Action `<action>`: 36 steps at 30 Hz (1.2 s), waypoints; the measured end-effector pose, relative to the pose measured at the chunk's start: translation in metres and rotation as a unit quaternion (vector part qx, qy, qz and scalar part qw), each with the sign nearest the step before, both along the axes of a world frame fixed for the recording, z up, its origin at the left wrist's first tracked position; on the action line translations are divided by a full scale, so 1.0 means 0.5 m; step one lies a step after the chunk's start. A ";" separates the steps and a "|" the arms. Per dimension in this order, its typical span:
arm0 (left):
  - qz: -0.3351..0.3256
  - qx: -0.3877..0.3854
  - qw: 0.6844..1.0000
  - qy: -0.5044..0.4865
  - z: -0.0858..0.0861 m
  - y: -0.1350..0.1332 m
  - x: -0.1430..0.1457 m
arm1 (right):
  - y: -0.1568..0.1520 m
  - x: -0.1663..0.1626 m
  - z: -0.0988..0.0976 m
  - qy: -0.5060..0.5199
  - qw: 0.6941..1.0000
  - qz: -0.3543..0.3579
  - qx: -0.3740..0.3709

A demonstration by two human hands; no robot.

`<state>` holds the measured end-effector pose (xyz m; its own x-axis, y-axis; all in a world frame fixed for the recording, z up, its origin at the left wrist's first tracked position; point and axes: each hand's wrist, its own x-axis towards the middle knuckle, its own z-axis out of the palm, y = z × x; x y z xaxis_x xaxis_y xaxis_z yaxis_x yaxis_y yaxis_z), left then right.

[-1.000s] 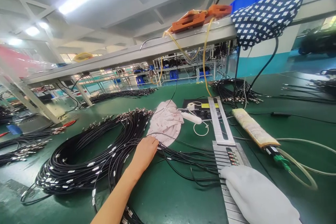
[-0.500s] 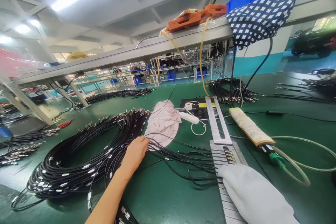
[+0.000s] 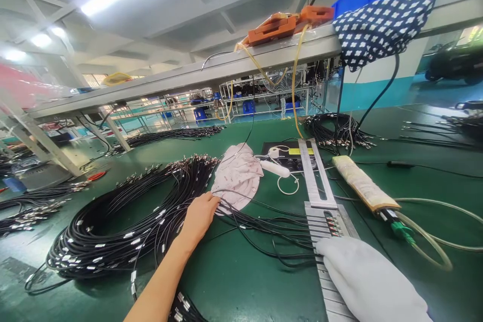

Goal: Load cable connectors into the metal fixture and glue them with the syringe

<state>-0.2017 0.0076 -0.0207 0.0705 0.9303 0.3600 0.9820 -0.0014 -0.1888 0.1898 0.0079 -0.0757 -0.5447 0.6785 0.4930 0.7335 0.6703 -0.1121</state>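
My left hand [image 3: 202, 213] is bare and closed around several black cables [image 3: 260, 225], beside a large coil of the same cables [image 3: 101, 256]. From there the cables run right into the slots of a metal slotted fixture [image 3: 330, 282], where a few of their stripped coloured ends [image 3: 333, 226] show. White cloth, a glove or sleeve, covers my right hand [image 3: 362, 271]. Its tip touches the fixture's left edge, at the cables. The fingers inside are hidden.
Behind my left hand lies a crumpled pink cloth [image 3: 239, 173]. A white handle [image 3: 275, 168] and a black box [image 3: 269, 149] are beyond it. To the right rests a wrapped tool [image 3: 364, 183] with a green connector. A metal shelf [image 3: 188, 78] spans the bench above.
The view has shifted slightly, so everything sits a little further right. Both hands keep their places relative to the cables and fixture.
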 end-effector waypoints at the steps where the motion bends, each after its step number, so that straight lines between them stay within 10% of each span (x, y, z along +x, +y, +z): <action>1: 0.007 0.011 1.000 -0.002 0.004 -0.003 0.000 | -0.001 0.000 0.001 -0.001 1.000 0.000 -0.001; 20: 0.081 0.069 0.994 -0.009 0.010 -0.020 -0.063 | 0.004 -0.004 -0.041 0.001 0.999 -0.029 0.017; 36: -0.076 -0.101 0.988 -0.088 0.012 -0.033 0.025 | -0.002 -0.003 -0.006 -0.003 1.000 -0.005 0.001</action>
